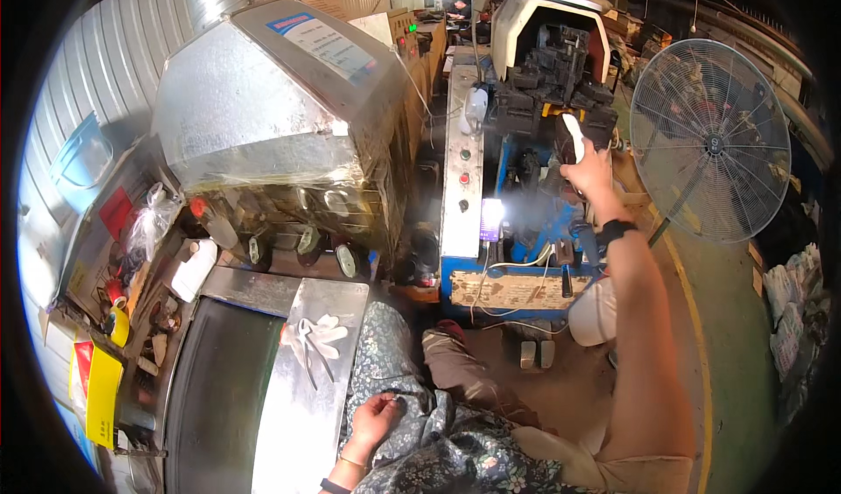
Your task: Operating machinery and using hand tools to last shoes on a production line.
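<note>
My right arm is stretched forward to the dark metal machine [561, 69], and my right hand [589, 174] is closed around a long white piece with a rounded end [573, 135]. Its exact kind does not show. That piece stands upright just in front of the machine's head. My left hand [375, 419] rests on the flowered apron [385, 354] over my lap, fingers curled in; whatever they may pinch is hidden. Ahead of it, white work gloves [324, 332] lie on a metal plate [298, 433], together with a thin two-handled tool [308, 363].
A large metal hood [254, 91] stands at left, with several shoes [308, 244] beneath it, and a dark conveyor belt [219, 389] runs nearby. To the right is a big round fan [711, 144]. A button panel [464, 170] adjoins the machine; foot pedals [536, 354] sit below.
</note>
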Demonstrator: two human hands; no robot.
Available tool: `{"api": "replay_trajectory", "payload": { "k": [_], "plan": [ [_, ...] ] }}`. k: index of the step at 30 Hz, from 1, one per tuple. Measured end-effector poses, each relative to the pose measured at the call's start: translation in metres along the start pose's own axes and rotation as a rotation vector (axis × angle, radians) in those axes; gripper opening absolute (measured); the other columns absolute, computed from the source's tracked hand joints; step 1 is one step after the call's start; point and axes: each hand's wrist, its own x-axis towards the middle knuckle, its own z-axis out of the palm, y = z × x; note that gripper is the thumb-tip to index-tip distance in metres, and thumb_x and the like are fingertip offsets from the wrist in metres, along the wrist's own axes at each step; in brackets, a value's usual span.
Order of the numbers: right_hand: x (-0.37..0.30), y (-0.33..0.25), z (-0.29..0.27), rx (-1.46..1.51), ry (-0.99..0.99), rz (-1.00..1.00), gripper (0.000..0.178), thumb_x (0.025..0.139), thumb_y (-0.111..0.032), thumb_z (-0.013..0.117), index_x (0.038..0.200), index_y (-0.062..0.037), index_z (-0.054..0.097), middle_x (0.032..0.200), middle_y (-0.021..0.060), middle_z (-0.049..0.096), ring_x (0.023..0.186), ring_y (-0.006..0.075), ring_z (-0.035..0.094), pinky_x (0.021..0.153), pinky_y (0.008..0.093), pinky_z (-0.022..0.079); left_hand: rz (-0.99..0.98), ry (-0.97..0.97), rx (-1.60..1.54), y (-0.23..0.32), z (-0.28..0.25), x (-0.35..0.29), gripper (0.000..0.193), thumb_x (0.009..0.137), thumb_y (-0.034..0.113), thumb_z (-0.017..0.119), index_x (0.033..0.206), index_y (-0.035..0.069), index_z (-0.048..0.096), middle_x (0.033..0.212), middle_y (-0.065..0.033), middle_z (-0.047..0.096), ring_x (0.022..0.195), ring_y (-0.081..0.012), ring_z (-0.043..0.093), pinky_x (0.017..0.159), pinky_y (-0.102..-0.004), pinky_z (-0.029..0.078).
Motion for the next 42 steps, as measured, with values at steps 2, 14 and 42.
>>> {"api": "replay_trajectory", "payload": {
  "k": [2, 14, 42],
  "plan": [
    [-0.027, 0.004, 0.009, 0.088, 0.203, -0.088, 0.08, 0.064, -0.028, 0.076, 0.137, -0.014, 0.045, 0.134, 0.0256, 0.043, 0.116, 0.0452, 0.05, 0.099, 0.047, 0.044, 0.042, -0.039, 0.003, 0.005, 0.002, -0.002, 0.021, 0.094, 0.009, 0.062, 0.112, 0.0, 0.063, 0.09, -0.002, 0.068, 0.076, -0.0075, 0.059, 0.069, -0.0223, 0.049],
    [-0.291, -0.102, 0.021, 0.852, 0.154, -0.855, 0.093, 0.063, -0.018, 0.085, 0.139, -0.0026, 0.034, 0.146, 0.024, 0.03, 0.134, 0.0396, 0.034, 0.109, 0.0465, 0.032, 0.7, 0.032, 0.023, 0.185, 0.017, 0.033, 0.053, 0.097, 0.033, 0.059, 0.137, 0.001, 0.046, 0.137, -0.0127, 0.051, 0.126, -0.0185, 0.047, 0.106, -0.0327, 0.037],
    [-0.399, -0.115, 0.037, 0.768, -0.921, -1.068, 0.06, 0.062, -0.025, 0.088, 0.11, -0.0024, 0.059, 0.107, 0.016, 0.065, 0.097, 0.0336, 0.065, 0.085, 0.0406, 0.052, 1.048, 0.463, 0.352, 0.074, 0.01, -0.04, 0.009, 0.088, 0.01, 0.06, 0.084, 0.003, 0.064, 0.076, -0.0121, 0.064, 0.065, -0.0306, 0.061, 0.06, -0.0375, 0.049]
  ]
}}
